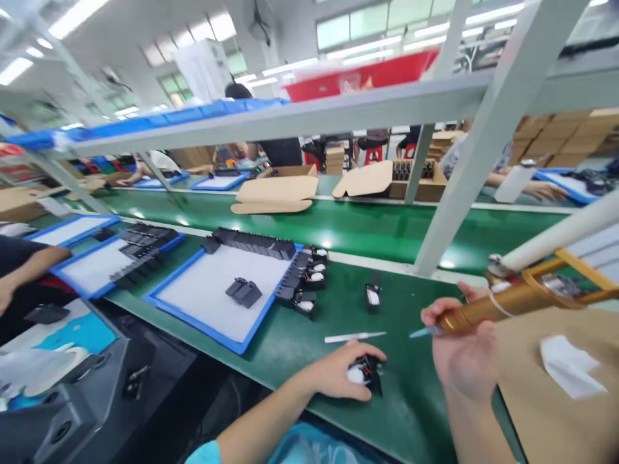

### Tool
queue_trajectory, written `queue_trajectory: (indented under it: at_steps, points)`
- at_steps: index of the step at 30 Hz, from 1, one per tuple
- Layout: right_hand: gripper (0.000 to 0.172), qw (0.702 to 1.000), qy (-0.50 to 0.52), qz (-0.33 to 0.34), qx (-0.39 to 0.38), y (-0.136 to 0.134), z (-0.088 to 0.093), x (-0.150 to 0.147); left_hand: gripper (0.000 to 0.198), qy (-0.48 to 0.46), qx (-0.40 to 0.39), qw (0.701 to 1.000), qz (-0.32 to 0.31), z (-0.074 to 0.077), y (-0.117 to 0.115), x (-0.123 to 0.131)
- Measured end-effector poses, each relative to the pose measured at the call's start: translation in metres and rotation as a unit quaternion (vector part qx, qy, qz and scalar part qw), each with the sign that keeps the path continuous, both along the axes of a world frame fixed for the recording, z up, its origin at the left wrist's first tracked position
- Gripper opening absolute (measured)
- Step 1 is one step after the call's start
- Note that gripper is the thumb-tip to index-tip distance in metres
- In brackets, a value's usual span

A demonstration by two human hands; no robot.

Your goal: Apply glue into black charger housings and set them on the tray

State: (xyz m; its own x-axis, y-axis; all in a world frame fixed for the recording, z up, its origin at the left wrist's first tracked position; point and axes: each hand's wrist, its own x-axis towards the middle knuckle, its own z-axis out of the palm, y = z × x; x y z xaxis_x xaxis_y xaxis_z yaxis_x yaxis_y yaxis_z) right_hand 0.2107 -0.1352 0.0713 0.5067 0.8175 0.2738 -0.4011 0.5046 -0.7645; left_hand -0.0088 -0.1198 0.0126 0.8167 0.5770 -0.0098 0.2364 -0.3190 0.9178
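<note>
My left hand (344, 375) is on the green bench, its fingers closed around a small black plastic housing (371, 377). A white round part and some thin wires show inside that housing. My right hand (465, 345) grips a gold-coloured glue dispenser (488, 312), whose pale blue nozzle (420, 332) points left over the bench. Between the hands and the rail stands another black housing (372, 298) with a white part in it. A thin white stick tool (355, 337) lies just beyond my left hand.
A blue-rimmed tray (244, 345) with black housings lies to the left, more housings (296, 277) lining its right edge. A slanted white post (476, 154) rises behind the bench. Cardboard (527, 361) lies at right. Beyond runs a green conveyor (338, 225); a co-worker's arm (29, 270) is at left.
</note>
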Motion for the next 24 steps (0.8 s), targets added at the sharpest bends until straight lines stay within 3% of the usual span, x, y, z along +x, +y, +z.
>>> queue_trajectory:
  at_steps: [4, 13, 18, 24]
  points:
    - [0.057, 1.000, 0.009, 0.009, -0.007, 0.002, -0.003, 0.003, 0.037, -0.045, 0.028, 0.998, 0.031, -0.017, 0.002, 0.010]
    - [0.059, 0.999, 0.015, -0.001, -0.045, 0.001, -0.004, 0.007, 0.040, -0.041, 0.207, 0.955, 0.209, -0.030, -0.018, 0.010]
    - [0.063, 0.998, 0.017, -0.016, -0.057, 0.004, -0.004, 0.009, 0.037, -0.022, 0.197, 0.951, 0.235, -0.029, -0.017, 0.016]
    - [0.062, 0.997, 0.026, -0.032, -0.058, 0.008, -0.004, 0.012, 0.045, -0.044, 0.137, 0.966, 0.217, -0.028, -0.015, 0.018]
